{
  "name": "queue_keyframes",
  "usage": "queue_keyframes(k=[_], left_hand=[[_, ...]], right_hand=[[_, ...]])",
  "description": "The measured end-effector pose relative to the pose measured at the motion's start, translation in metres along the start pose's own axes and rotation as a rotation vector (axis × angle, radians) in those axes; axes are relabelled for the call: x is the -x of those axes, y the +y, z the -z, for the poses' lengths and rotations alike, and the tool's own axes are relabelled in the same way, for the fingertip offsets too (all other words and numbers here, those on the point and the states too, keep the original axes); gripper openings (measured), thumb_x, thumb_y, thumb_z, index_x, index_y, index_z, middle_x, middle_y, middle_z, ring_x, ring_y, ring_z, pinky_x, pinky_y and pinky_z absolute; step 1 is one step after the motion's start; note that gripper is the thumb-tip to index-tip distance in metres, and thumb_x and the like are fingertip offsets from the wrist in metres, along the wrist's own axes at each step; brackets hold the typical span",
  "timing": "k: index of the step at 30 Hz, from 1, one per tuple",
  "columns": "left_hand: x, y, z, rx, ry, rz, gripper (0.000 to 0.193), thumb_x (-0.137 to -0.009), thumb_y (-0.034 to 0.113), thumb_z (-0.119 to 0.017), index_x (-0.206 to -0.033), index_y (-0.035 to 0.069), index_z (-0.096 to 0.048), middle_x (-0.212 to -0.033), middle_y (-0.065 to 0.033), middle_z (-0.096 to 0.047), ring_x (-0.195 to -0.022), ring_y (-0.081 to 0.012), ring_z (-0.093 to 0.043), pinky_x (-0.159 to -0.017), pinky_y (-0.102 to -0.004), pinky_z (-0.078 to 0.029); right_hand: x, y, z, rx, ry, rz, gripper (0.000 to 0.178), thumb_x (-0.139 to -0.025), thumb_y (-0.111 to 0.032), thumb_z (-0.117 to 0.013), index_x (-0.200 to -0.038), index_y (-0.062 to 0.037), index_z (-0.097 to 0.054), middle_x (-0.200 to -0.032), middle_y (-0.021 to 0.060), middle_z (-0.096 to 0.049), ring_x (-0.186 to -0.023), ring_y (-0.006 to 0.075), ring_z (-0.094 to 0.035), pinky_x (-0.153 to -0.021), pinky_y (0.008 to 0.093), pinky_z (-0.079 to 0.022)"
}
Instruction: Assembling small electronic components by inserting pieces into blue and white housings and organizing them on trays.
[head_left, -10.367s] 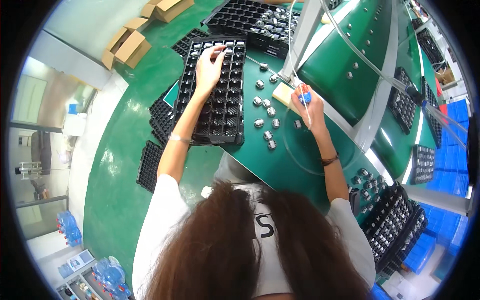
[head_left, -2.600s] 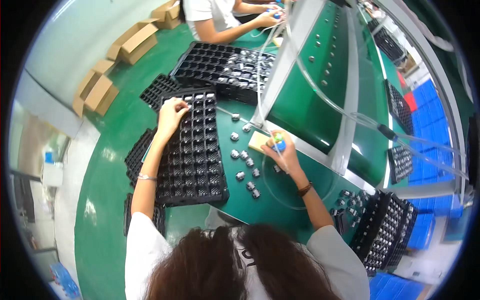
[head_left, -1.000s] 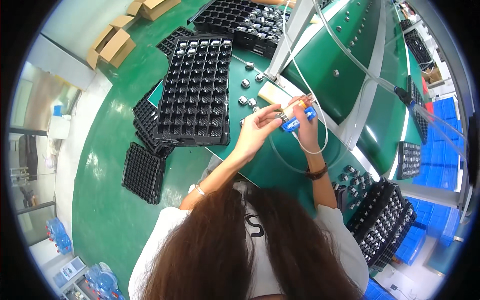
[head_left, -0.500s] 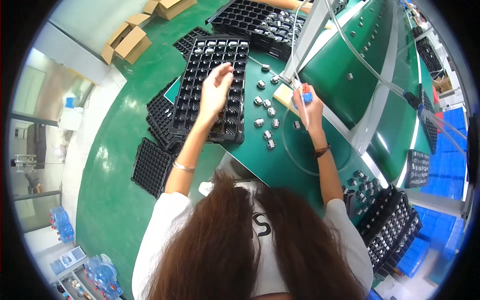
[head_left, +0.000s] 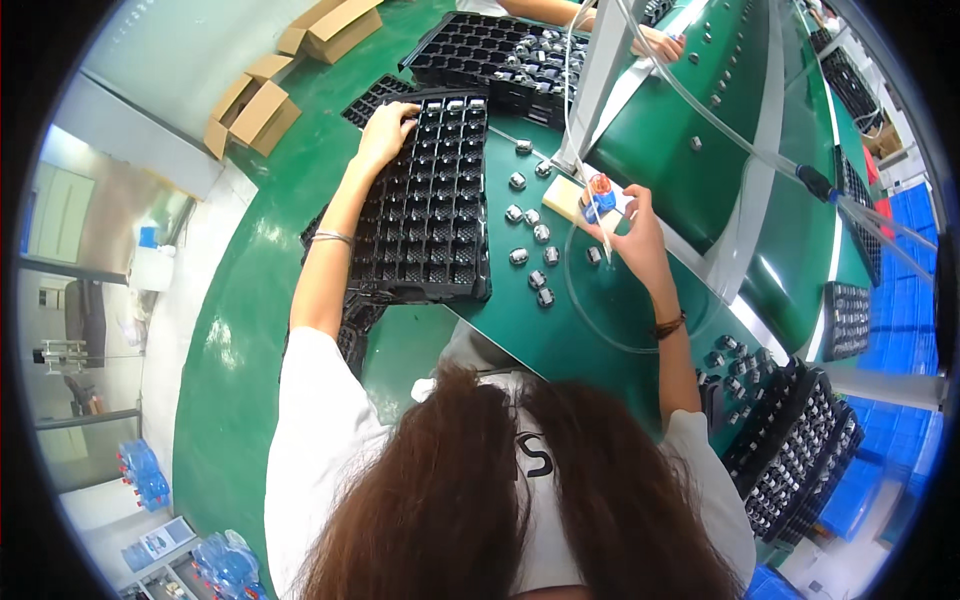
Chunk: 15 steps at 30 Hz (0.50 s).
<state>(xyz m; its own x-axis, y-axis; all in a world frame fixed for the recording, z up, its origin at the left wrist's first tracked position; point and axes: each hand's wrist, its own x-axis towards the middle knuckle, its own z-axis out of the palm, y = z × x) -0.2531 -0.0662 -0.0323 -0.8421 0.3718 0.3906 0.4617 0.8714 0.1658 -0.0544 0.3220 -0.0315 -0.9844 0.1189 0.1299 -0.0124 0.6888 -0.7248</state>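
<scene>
A black tray (head_left: 437, 235) with many square cells lies left of centre, small metallic parts (head_left: 456, 105) sitting in its far rows. My left hand (head_left: 384, 135) is at the tray's far left corner, fingers and thumb bent down over the cells; what they hold, if anything, is hidden. My right hand (head_left: 640, 240) is right of the tray, its thumb and index finger spread apart. Beside those fingers is a blue and red fitting (head_left: 599, 197) on a thin clear tube; whether the thumb touches the tube, I cannot tell. Several loose metallic parts (head_left: 541, 233) lie between tray and right hand.
A pale yellow block (head_left: 563, 197) lies by the metal post (head_left: 592, 100). Beyond it runs a green conveyor (head_left: 665, 145) carrying small parts. Another person's hand (head_left: 660, 44) is at its far end. Filled black trays (head_left: 795, 450) stand at the near right, more trays (head_left: 470, 50) at the far side.
My left hand has moved left and away from me, to the tray's far left corner. My right hand has loosened from the blue and red fitting, its fingers now apart. The tray has turned slightly.
</scene>
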Motion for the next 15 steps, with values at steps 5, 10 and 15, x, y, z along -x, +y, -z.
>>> queue_keyframes(k=[5,10,15], left_hand=[[-0.011,0.003,0.002,0.241,-0.072,0.081,0.018,-0.078,0.012,-0.065,-0.094,0.004,-0.065,-0.092,-0.0137,-0.066,-0.085,-0.0289,-0.064,-0.077,-0.0357,-0.049],[-0.007,-0.001,0.002,0.116,-0.058,0.005,0.015,-0.078,0.012,-0.064,-0.090,0.004,-0.064,-0.086,-0.0131,-0.065,-0.084,-0.0305,-0.061,-0.075,-0.0374,-0.047],[-0.004,0.010,0.015,0.246,0.056,0.051,0.014,-0.084,0.015,-0.060,-0.091,0.003,-0.061,-0.089,-0.0136,-0.064,-0.086,-0.0268,-0.061,-0.074,-0.0353,-0.048]], right_hand=[[-0.004,0.006,-0.012,-0.141,0.041,0.136,0.067,-0.066,-0.026,-0.082,-0.117,-0.0052,-0.044,-0.094,0.0086,-0.051,-0.074,0.0150,-0.054,-0.065,0.0282,-0.045],[-0.015,0.003,-0.035,-0.084,0.184,0.250,0.047,-0.073,-0.026,-0.076,-0.106,-0.0014,-0.053,-0.096,0.0176,-0.060,-0.081,0.0337,-0.062,-0.070,0.0365,-0.049],[-0.010,0.001,-0.033,-0.146,0.150,0.184,0.028,-0.077,-0.019,-0.068,-0.091,0.0007,-0.053,-0.088,0.0201,-0.057,-0.081,0.0395,-0.056,-0.070,0.0411,-0.046]])
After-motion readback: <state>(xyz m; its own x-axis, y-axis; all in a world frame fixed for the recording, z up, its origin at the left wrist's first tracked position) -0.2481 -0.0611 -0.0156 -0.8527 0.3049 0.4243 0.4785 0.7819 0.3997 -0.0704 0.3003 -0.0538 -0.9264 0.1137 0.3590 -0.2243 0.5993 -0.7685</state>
